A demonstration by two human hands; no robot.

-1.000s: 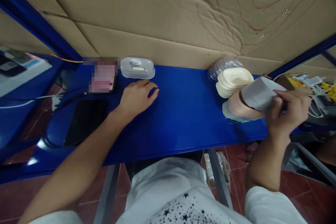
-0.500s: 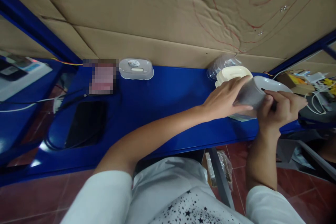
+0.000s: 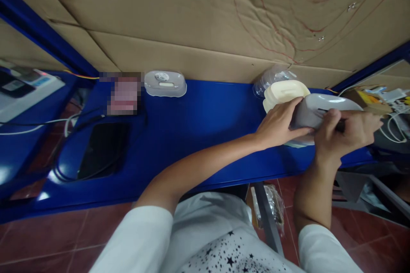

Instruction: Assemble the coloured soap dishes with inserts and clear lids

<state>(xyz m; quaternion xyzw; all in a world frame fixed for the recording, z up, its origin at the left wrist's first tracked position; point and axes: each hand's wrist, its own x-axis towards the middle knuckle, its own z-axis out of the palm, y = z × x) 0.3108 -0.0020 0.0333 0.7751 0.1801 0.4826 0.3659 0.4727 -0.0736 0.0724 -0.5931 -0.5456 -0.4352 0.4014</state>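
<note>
A glossy grey plastic box cover with a slot in its top is held tilted at the right of the blue table. My left hand grips its left end, thumb below and fingers over the far side. My right hand is closed at the near side of the cover, by the slot. Something dark shows between its thumb and fingers, too hidden to name. Just behind the cover are stacked cream plastic pieces, partly covered by my left hand.
A clear plastic container lies against the cardboard wall. A similar translucent cover stands at the back left. A black flat device with cables lies on the blue table. A cluttered box is at far right.
The cover has tipped slightly and moved a little right, with both hands following. My right hand has turned, its thumb now higher near the slot.
</note>
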